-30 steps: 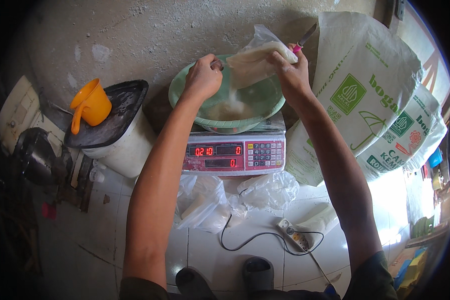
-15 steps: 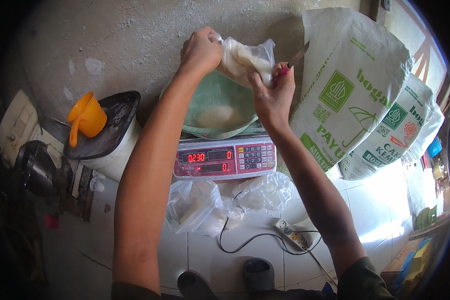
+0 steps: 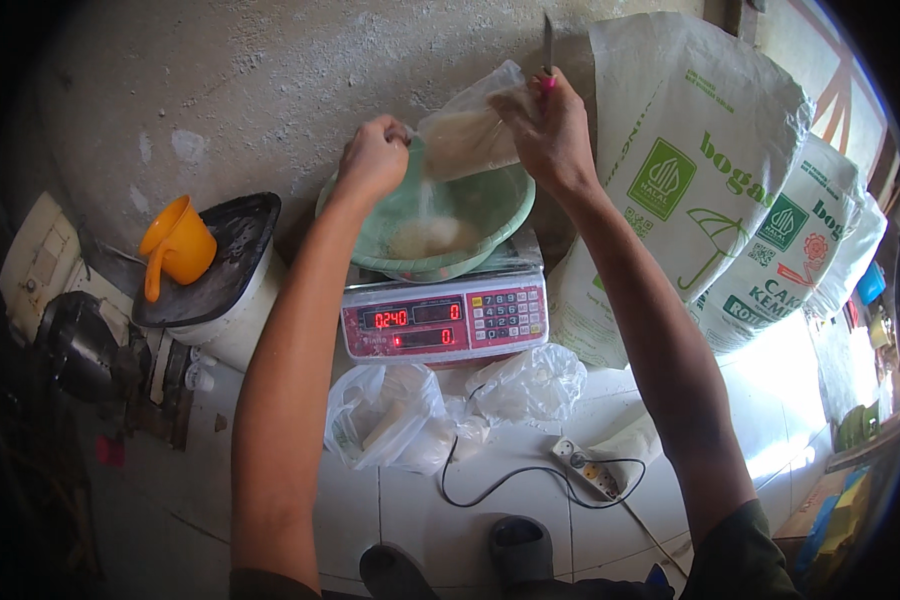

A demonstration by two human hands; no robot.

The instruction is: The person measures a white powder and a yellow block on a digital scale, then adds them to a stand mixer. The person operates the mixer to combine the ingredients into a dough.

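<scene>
Above a green bowl (image 3: 515,215), my right hand (image 3: 553,135) grips a clear plastic bag (image 3: 465,140) of whitish powder, tilted with its mouth toward the left. The same hand also holds a knife (image 3: 548,45), pink at the handle, blade pointing up. My left hand (image 3: 375,160) is closed in a pinch at the bag's mouth; its fingertips are partly hidden. A thin stream of powder falls from the mouth onto a small pale heap (image 3: 433,238) in the bowl. The bowl rests on a red and white digital scale (image 3: 445,325) with lit digits.
An orange dipper (image 3: 178,240) sits on a black lid (image 3: 235,245) at left. Large white sacks (image 3: 695,170) stand at right. Plastic bags (image 3: 385,410) lie before the scale, near a power strip (image 3: 585,468) and its cord. A rough wall rises behind.
My right hand has risen, tipping the bag more steeply, and the knife now points upward. My left hand has come down and slightly left. Powder now streams out, and the scale's reading has risen.
</scene>
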